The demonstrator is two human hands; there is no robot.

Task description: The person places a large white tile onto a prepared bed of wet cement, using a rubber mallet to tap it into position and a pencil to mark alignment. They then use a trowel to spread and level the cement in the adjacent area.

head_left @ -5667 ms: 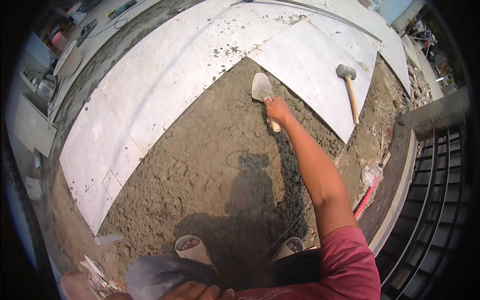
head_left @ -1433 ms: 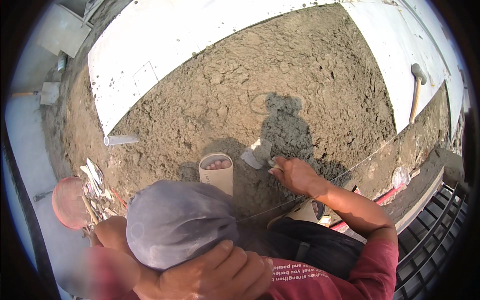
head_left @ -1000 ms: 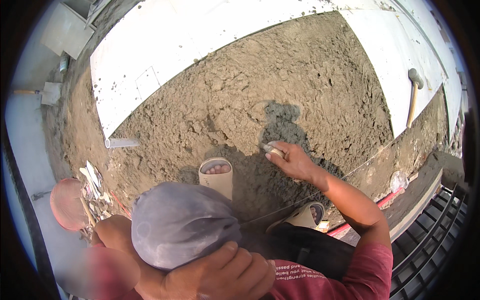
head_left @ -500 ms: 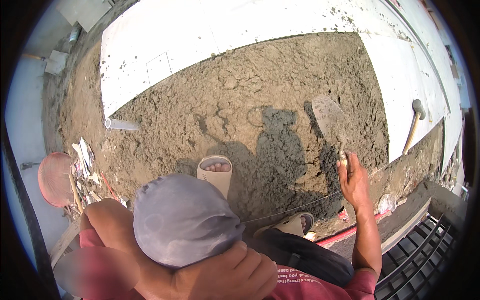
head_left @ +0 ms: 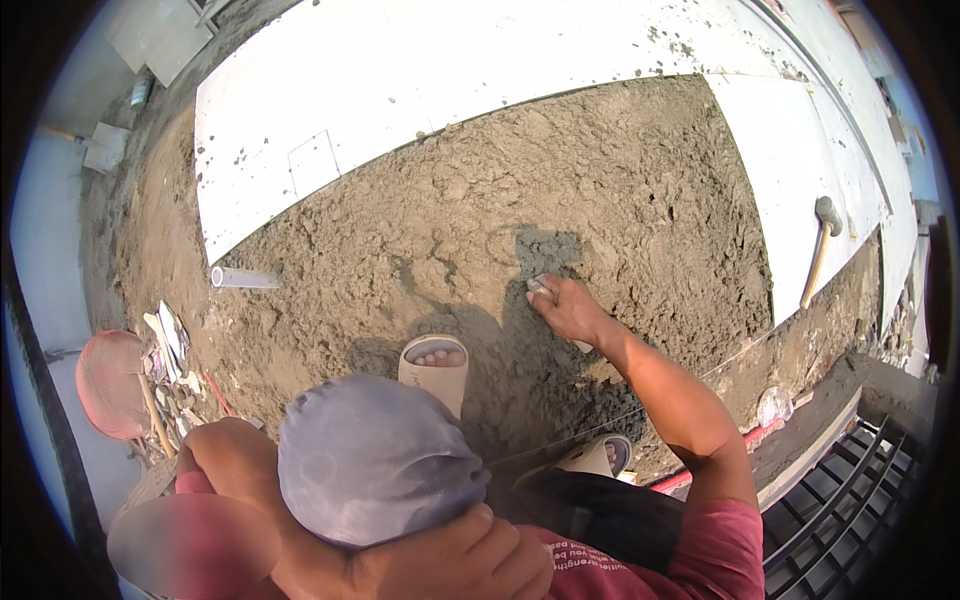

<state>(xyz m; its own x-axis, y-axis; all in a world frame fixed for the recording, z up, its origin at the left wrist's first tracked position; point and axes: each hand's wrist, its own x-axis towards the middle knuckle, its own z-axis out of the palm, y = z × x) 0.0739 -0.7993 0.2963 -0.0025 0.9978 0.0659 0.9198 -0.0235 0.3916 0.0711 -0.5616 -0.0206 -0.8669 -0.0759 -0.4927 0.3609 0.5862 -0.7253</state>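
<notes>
My right hand [head_left: 572, 312] is closed round the handle of a trowel [head_left: 583, 346], low over the rough grey-brown mortar [head_left: 620, 190]. The pale handle end pokes out below the palm. I cannot make out the blade. Beneath the hand, the mortar looks darker, partly from my shadow. My left hand [head_left: 455, 555] lies at the bottom edge, fingers curled against grey cloth [head_left: 380, 460] that seems to cover my bent knee. Its fingertips are hidden. Both my feet, in beige slippers [head_left: 434, 366], stand on the mortar side, one ahead of the other.
White boards [head_left: 300, 90] border the mortar at the far side and right. A mallet [head_left: 824, 245] lies on the right board. A white pipe [head_left: 245, 278] sticks out at left, above a red basket [head_left: 112, 385] and rubble. A string crosses near my feet; a metal grille [head_left: 840, 510] is lower right.
My right hand has swept left across the mortar with the trowel, whose blade showed flat before and is hidden now. My left hand stays put.
</notes>
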